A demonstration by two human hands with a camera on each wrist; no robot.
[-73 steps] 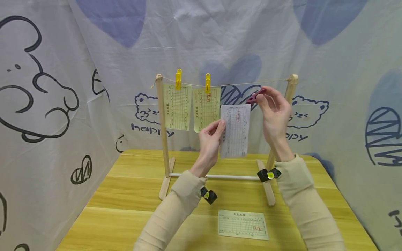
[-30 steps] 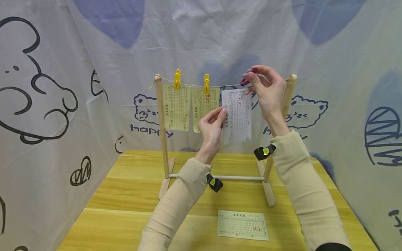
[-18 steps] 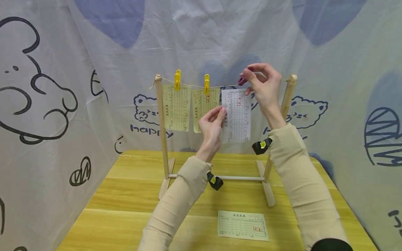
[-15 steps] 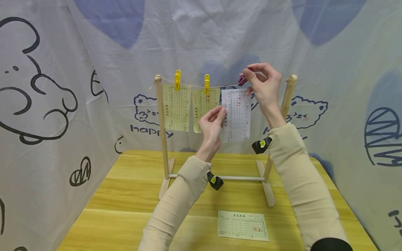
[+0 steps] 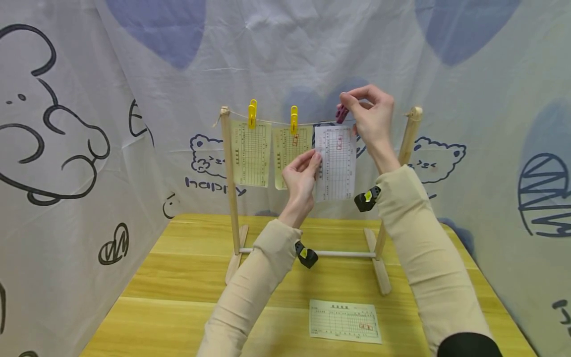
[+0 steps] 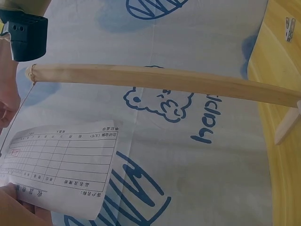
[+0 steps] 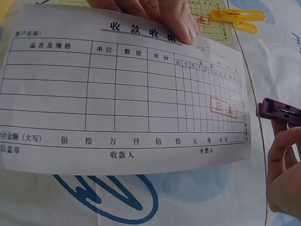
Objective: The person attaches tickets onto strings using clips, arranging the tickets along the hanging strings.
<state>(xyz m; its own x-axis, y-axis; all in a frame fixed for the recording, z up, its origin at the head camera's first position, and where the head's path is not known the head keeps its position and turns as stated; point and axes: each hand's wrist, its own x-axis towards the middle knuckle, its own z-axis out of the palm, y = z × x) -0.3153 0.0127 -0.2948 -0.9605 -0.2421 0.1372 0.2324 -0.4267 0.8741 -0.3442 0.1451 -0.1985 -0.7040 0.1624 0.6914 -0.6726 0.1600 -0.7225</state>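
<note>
Wood tbl (image 5: 178, 282) below, L hand (image 5: 300, 184) pinches wht slip (image 5: 337, 166) & R hand (image 5: 373, 115) purple clip (image 5: 341, 114).

The receipt sheet (image 7: 127, 103) is white, ruled with a black grid and stamped in red; the clothespin (image 5: 342, 114) is plum purple. The two clipped slips (image 5: 252, 161) are pale yellow-green, their clips (image 5: 253, 115) bright yellow. Sleeves (image 5: 424, 238) are beige, the worktop (image 5: 156, 277) yellow and wood-grained, the backdrop cloth (image 5: 285, 49) white with pale blue patches and dark blue drawn bears

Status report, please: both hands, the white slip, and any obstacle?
Left hand pinching white slip at its edge. Right hand holding purple clip just above it. Slip not yet clipped. No obstacle visible.
</note>
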